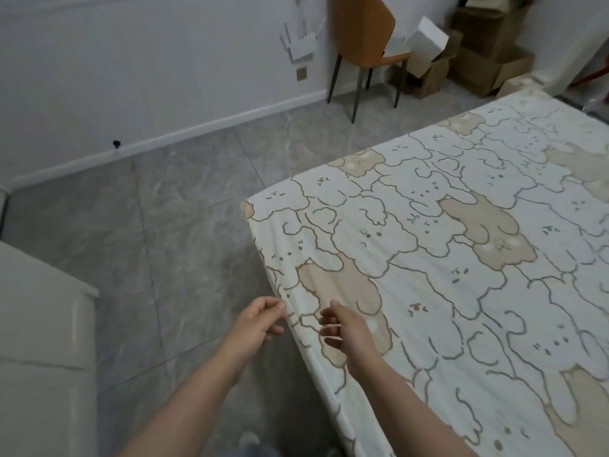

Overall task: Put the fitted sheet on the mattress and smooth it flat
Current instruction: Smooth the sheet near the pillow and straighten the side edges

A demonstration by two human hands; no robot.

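Observation:
A cream fitted sheet (445, 245) printed with white and tan bears covers the whole top of the mattress, which fills the right half of the view. It lies mostly flat, with light creases near the left edge. My left hand (258, 319) hangs just off that left edge, fingers curled, fingertips touching the sheet's hem. My right hand (342, 331) hovers over the sheet just inside the edge, fingers loosely bent and apart, holding nothing. The near-left corner (250, 207) of the sheet is pulled over the mattress.
Grey marble-look floor tiles (181, 225) run along the bed's left side. A white cabinet (36, 324) stands at the left. At the back are an orange chair (365, 44), cardboard boxes (484, 57) and a white wall with a router (301, 44).

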